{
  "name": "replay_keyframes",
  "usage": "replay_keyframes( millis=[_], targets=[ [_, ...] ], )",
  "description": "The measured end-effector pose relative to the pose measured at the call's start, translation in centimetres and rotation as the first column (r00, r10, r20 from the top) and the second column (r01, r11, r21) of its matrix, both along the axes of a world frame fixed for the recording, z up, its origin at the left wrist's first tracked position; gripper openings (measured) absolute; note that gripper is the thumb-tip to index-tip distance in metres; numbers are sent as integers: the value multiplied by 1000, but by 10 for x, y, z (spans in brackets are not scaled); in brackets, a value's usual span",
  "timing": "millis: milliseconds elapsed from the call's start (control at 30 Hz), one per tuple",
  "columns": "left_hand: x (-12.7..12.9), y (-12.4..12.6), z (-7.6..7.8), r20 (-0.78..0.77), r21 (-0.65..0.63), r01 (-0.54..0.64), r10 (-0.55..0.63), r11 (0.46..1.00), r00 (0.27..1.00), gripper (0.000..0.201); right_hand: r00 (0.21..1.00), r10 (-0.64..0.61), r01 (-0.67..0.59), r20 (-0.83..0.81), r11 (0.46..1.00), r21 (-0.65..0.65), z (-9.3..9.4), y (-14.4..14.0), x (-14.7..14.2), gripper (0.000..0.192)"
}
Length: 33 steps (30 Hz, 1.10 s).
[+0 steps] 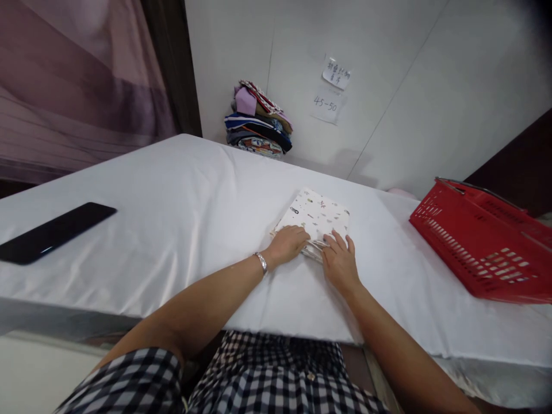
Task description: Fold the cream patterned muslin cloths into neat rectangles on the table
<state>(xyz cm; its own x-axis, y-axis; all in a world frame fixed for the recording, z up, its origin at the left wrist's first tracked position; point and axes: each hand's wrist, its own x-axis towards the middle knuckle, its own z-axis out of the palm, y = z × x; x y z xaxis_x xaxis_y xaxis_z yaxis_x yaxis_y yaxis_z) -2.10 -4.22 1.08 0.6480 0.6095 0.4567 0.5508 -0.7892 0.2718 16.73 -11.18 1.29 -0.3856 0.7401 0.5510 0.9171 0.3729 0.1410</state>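
Checkered shirt [276, 379] nearest camera, on the near side of left hand [290, 244] and right hand [340, 261]. Folded patterned cloth [321, 215] flat on white sheet [207, 190], just beyond and between both hands, touching both. Left: curled mostly closed over near left edge, thumb hidden, can't confirm a pinch. Right: half open, fingers loosely spread at near right corner, can't tell if gripping underneath.

Risk: creasing or misalignment of the loose near-edge layers, from uneven pull between hands. Also possible skid of the whole bundle, from too much push on a slick-looking, wrinkled sheet.

Containers: red basket [457, 236], well out to right of right hand. Pale patches through side slots; can't tell if contents or background. Garment pile [259, 123] well beyond left hand, past sheet's far edge, against wall [293, 34], no container visible around it. Black phone-like slab [56, 233] lying well left of left hand.
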Motion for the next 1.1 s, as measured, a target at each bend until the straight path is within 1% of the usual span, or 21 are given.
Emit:
replay_keyframes(
  millis=[67,133,333,400,600,767,833,967,1100],
  targets=[
    [0,0,0,-9,-3,-1,1,1000,1000,12,997,75,-75,-18,997,8,-1,-2,2,22],
    [0,0,0,-16,6,5,-5,1000,1000,13,992,114,-113,-47,993,11,-3,-6,4,22],
    [0,-1,-1,-11,17,20,-20,1000,1000,12,985,117,-116,-129,993,10,-7,-14,4,19],
    [0,-1,-1,-13,17,20,-20,1000,1000,12,987,93,-91,-129,996,19,-6,-14,3,19],
    [0,-1,0,-26,-1,34,-34,999,999,13,990,-52,56,-131,998,21,-5,-17,3,13],
    [0,-1,-1,-20,8,40,-40,999,999,12,990,-86,87,-110,996,2,-6,-18,-1,15],
    [0,-1,-1,-14,10,42,-41,999,999,13,994,-54,53,-100,999,-15,-6,-18,-2,18],
    [-1,0,-1,-22,3,37,-37,999,999,13,990,66,-69,-122,997,-21,-7,-17,0,22],
    [-1,0,-1,-23,-1,39,-39,999,999,13,982,114,-114,-149,993,9,-11,-18,7,19]
  ],
)
